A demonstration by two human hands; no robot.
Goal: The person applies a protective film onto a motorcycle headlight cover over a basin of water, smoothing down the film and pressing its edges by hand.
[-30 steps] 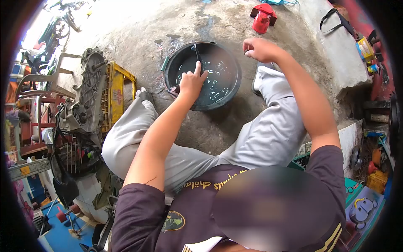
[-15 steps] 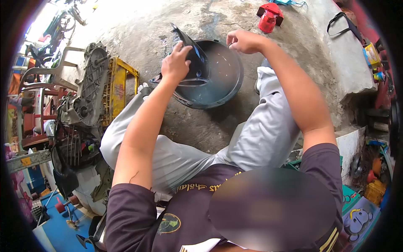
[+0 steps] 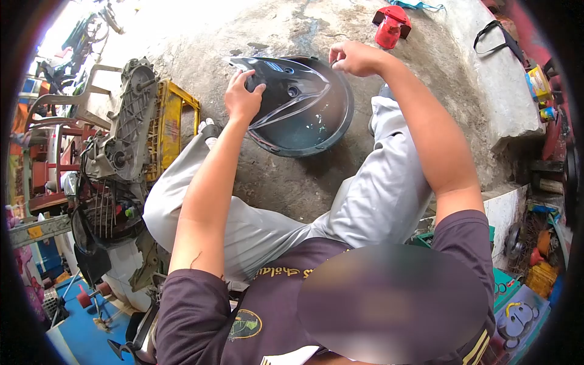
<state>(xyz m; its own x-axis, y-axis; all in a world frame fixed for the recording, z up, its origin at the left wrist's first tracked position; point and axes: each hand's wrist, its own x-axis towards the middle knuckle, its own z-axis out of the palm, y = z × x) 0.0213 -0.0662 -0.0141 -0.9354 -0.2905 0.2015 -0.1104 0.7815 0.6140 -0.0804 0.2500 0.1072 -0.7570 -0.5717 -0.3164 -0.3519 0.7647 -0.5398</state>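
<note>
My left hand (image 3: 244,97) is closed on the left edge of a glossy black motorcycle body panel (image 3: 286,82). The panel is curved and pointed, with a bolt hole and a small blue-and-white mark. It lies tilted across the upper left of a round dark basin (image 3: 304,150), hiding part of its inside. Cloudy water (image 3: 322,121) with pale flecks shows below the panel's edge. Near the basin's upper right rim, my right hand (image 3: 356,59) has its fingers curled in a pinch; whatever lies between them is hidden.
A red container (image 3: 387,31) stands on the concrete floor beyond the basin. To the left are a yellow crate (image 3: 173,121) and a metal engine casing (image 3: 131,115). A concrete ledge (image 3: 493,73) runs along the right. My legs flank the basin.
The panel has turned from steeply upright to flatter, its broad glossy face now showing over the basin. My left hand moved slightly left and down with it. My right hand has hardly moved.
</note>
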